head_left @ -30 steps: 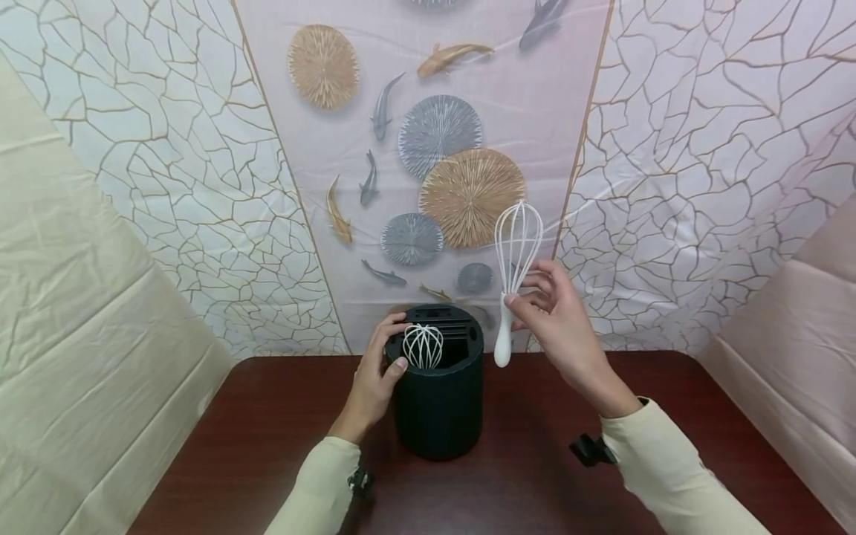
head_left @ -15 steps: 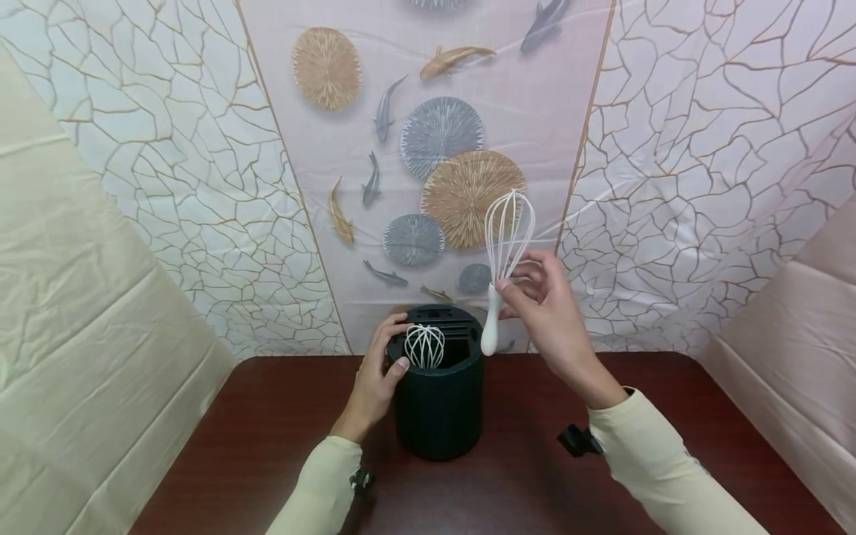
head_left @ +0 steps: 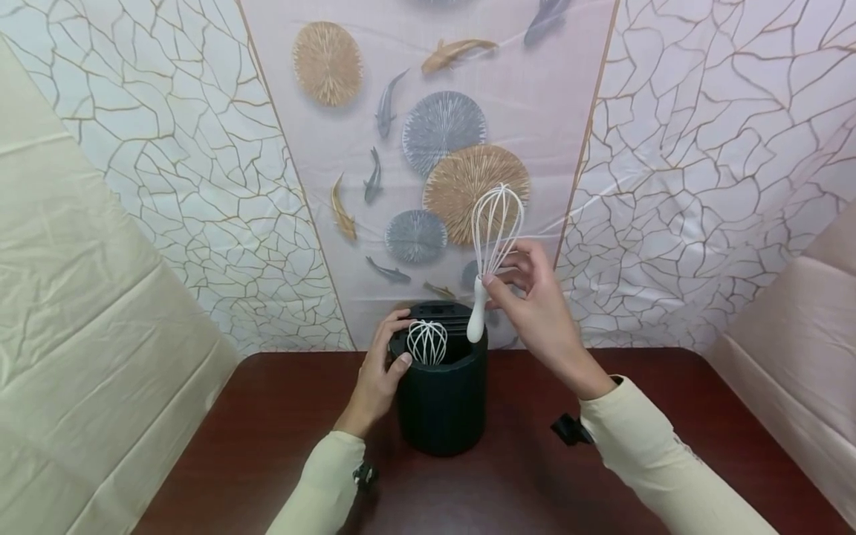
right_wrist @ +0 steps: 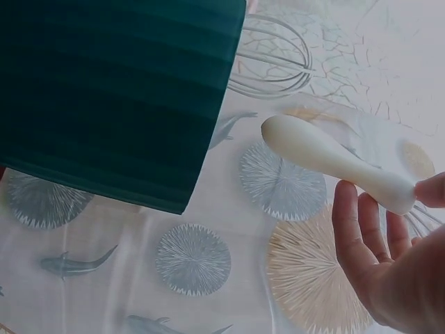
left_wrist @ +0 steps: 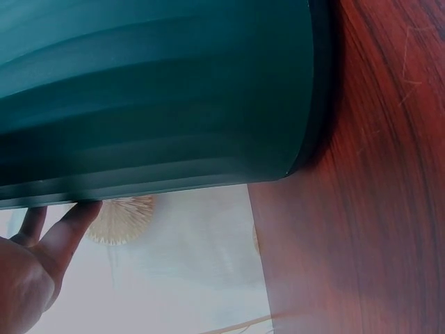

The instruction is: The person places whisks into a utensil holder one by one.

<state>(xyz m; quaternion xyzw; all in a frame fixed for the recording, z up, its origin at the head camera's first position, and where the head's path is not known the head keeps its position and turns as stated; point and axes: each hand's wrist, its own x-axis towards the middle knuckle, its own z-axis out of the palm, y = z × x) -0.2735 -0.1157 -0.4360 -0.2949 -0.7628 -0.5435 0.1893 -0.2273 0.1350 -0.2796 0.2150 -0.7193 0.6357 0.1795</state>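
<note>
A white whisk (head_left: 477, 312) is pinched in my right hand (head_left: 545, 319) between thumb and fingers, near where handle meets wires. Its wire head points up, and the bulbous handle end hangs over the right side of a dark green utensil holder (head_left: 441, 412). The right wrist view shows the handle end (right_wrist: 306, 142) apart from the holder wall. My left hand (head_left: 377, 371) grips the holder's left rim, thumb in front and fingers farther back. Inside, next to that hand, a second whisk (head_left: 427, 343) stands with its wire head above the rim; its lower part is hidden.
The holder stands on a dark red-brown wooden table (head_left: 294, 438). Behind the table hangs a patterned cloth (head_left: 414, 290) with fish and round motifs. Beige padded panels (head_left: 100, 334) slope along both sides. The holder's top has slots at its back.
My right hand has carried the whisk left and slightly up, from beside the holder to over its right side. The left hand keeps its grip on the rim.
</note>
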